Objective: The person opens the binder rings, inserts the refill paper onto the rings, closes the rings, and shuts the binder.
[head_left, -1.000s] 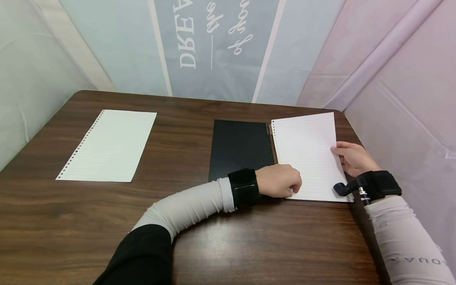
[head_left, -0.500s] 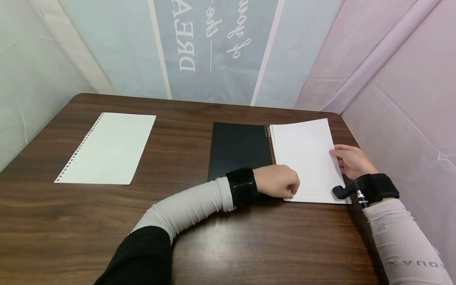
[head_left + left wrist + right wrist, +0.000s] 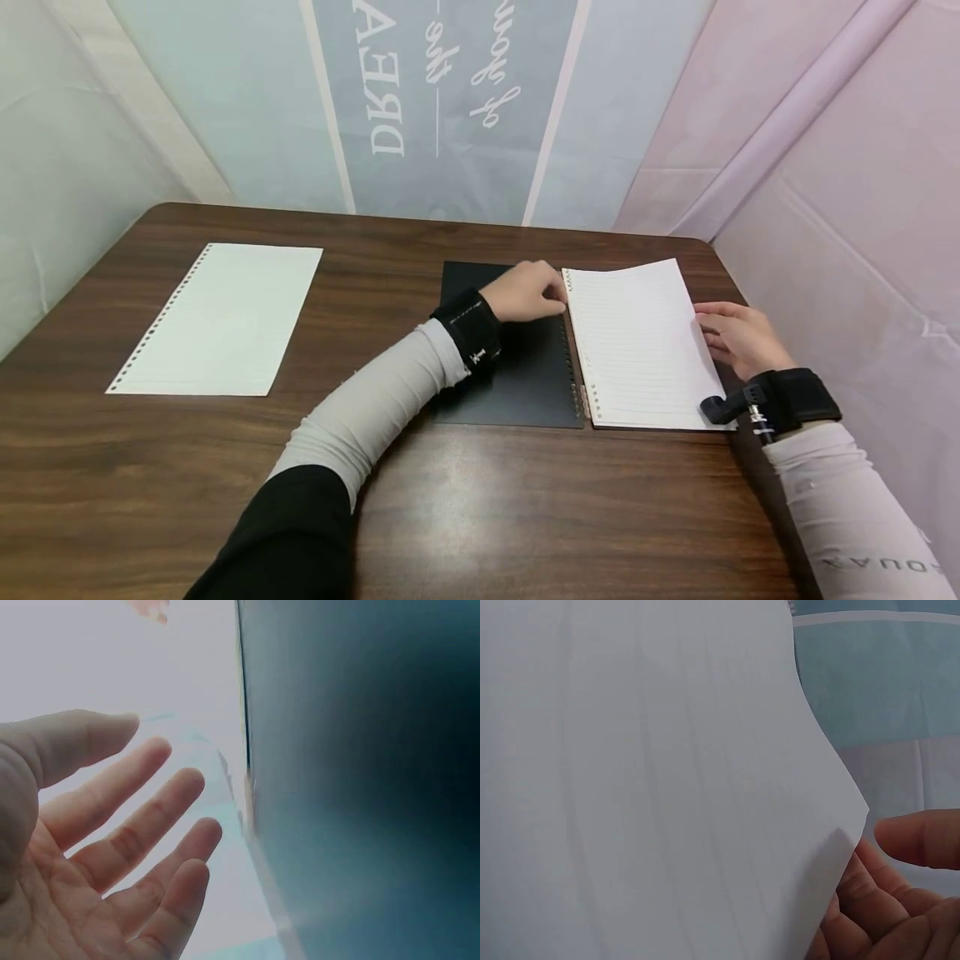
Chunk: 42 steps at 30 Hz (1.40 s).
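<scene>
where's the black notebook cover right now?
In the head view, the black notebook cover lies on the table just right of mid-frame, partly hidden by the left hand, with the white lined pages immediately to its right.

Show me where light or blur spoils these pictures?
Head view: a pale glare patch on the wood-grain table; left wrist view: the background behind the left hand washed out, the black notebook cover soft and without detail; right wrist view: the lined page dull grey, its lines faint, with a darker shadow beside the right hand.
</scene>
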### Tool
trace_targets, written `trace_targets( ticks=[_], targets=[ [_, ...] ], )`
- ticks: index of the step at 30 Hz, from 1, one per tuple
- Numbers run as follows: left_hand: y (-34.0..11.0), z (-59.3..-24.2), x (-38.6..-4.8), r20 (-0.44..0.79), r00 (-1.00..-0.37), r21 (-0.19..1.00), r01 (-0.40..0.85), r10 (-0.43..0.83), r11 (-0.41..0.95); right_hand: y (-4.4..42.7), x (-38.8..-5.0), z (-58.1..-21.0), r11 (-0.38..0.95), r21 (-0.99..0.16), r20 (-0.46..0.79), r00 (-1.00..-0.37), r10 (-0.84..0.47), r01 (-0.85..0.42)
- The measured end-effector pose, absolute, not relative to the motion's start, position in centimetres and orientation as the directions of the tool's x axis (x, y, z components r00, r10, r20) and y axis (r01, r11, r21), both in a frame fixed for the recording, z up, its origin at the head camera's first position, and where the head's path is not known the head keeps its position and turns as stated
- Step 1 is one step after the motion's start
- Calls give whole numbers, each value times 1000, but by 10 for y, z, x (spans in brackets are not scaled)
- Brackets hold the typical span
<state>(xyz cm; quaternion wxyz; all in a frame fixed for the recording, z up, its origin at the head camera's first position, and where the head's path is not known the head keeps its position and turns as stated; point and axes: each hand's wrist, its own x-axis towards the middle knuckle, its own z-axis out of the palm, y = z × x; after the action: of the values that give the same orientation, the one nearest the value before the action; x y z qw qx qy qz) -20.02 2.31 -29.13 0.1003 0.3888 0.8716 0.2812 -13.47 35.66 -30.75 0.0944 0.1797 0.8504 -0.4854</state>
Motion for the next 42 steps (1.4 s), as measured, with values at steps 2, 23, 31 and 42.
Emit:
trace_targets(
  ticks=[2, 23, 31, 42],
  targets=[
    [22, -286, -208, 57, -704, 577, 602, 708, 552, 356, -135, -307, 483, -788, -315, -923, 219, 383],
    [77, -305, -246, -10, -776, 413, 571, 630, 709, 356, -125, -309, 594, -775, -195, -976, 98, 215],
    [80, -301, -240, -36, -773, 358, 582, 633, 731, 348, -131, -303, 722, -669, -152, -983, 100, 177],
    [86, -301, -241, -55, -750, 320, 612, 659, 724, 321, -156, -294, 910, -406, -148, -978, -150, -78]
  ],
)
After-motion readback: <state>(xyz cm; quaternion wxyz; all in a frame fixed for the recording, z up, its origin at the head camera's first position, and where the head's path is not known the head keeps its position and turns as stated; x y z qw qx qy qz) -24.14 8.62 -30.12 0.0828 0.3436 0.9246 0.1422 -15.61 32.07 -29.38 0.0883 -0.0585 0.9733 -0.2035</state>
